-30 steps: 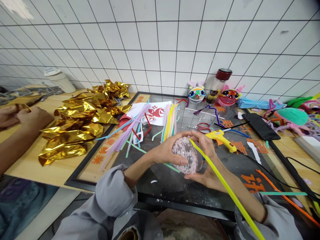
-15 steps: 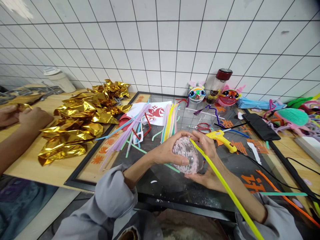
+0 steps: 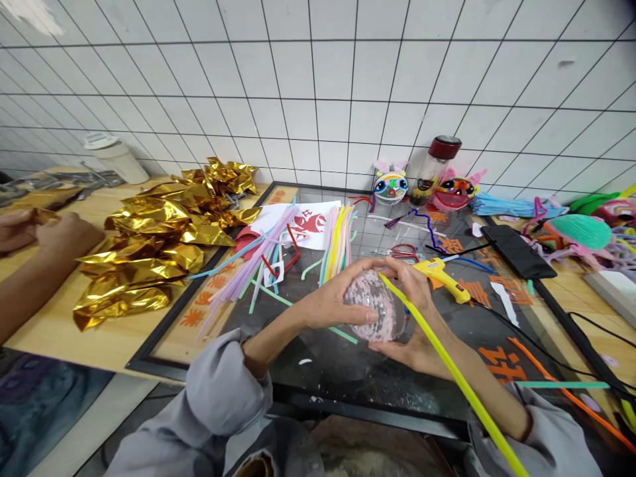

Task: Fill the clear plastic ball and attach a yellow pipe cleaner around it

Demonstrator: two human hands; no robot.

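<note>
Both my hands hold a clear round ball with pale pink fuzzy material on it, above the dark table mat. My left hand wraps its left side, the thumb lying across the front. Around the right side curve the fingers of my right hand, thumb underneath. A long yellow strip runs from the ball's top down over my right forearm to the bottom edge. Just right of my right hand lies a yellow glue gun. Red-handled scissors are behind the hands.
Pastel strips and a white sheet lie left of centre. Gold foil pieces and another person's hands are at left. Two decorated balls and a bottle stand by the wall; a black phone lies at right.
The ball has turned slightly in my hands, and my right fingers have shifted a little on its top. The yellow strip has moved slightly to the right.
</note>
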